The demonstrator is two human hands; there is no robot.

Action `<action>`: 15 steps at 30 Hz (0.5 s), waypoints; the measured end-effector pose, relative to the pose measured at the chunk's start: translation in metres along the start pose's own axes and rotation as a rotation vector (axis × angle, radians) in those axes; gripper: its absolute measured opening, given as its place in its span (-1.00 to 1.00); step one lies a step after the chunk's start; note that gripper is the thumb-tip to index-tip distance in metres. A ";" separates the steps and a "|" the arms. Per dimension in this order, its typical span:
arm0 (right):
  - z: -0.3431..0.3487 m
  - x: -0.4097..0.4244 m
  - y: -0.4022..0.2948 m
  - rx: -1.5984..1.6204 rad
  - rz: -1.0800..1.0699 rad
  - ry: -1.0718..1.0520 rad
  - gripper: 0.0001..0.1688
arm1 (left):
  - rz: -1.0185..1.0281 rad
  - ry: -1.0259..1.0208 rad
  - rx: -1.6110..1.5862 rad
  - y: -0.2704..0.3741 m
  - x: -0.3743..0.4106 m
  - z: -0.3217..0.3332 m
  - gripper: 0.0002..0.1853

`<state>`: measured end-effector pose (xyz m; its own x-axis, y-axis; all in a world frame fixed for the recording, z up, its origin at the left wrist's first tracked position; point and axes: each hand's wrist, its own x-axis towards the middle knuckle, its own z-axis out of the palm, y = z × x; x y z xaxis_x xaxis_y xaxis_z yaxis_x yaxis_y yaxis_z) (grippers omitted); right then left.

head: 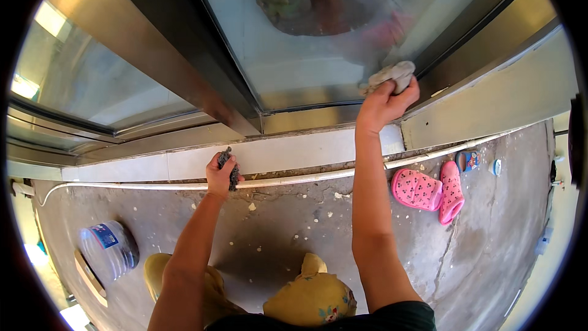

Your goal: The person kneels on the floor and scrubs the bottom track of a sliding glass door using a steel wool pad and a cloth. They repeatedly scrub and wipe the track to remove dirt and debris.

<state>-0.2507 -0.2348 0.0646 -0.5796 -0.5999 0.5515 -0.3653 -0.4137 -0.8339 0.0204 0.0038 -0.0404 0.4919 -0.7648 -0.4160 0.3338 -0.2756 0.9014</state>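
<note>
My right hand (388, 101) grips a bunched, light-coloured cloth (392, 76) against the lower right corner of a glass pane (294, 69). Beside the cloth runs the metal door or window frame (459, 59). Lower and to the left, my left hand (221, 174) holds a dark grey scouring pad, apparently of steel wool (229, 168). It hovers in front of the white tiled sill (294, 151), above a white pipe (294, 179). Blurred reflections show in the glass.
Pink patterned slippers (418, 191) lie on the concrete floor (275, 220) at right, near a blue slipper (468, 161). A large clear plastic bottle (110, 248) lies at left beside a flat brown piece (89, 278). Another glass pane (105, 78) stands at left.
</note>
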 end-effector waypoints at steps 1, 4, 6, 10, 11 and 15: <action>0.006 0.014 -0.008 -0.003 0.015 0.098 -0.57 | 0.006 -0.003 0.014 -0.002 0.001 -0.002 -0.89; 0.024 -0.014 -0.030 -0.082 -0.254 0.062 -0.51 | 0.020 -0.009 0.031 -0.008 0.005 -0.004 -0.87; 0.024 -0.031 -0.037 -0.075 -0.500 -0.108 -0.49 | 0.011 -0.010 0.018 -0.008 0.005 -0.004 -0.88; 0.014 -0.020 -0.041 -0.044 -0.669 -0.300 -0.48 | 0.016 -0.008 0.029 -0.008 0.003 -0.007 -0.87; 0.010 -0.008 -0.045 -0.044 -0.621 -0.276 -0.48 | 0.031 -0.004 0.028 -0.011 0.003 -0.012 -0.87; 0.018 0.054 -0.061 -0.042 -0.316 0.185 -0.59 | 0.034 -0.017 0.023 -0.008 0.002 -0.004 -0.87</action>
<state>-0.2468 -0.2543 0.1453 -0.5537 -0.3117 0.7722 -0.5744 -0.5284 -0.6252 0.0220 0.0071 -0.0488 0.4885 -0.7840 -0.3830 0.2982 -0.2626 0.9177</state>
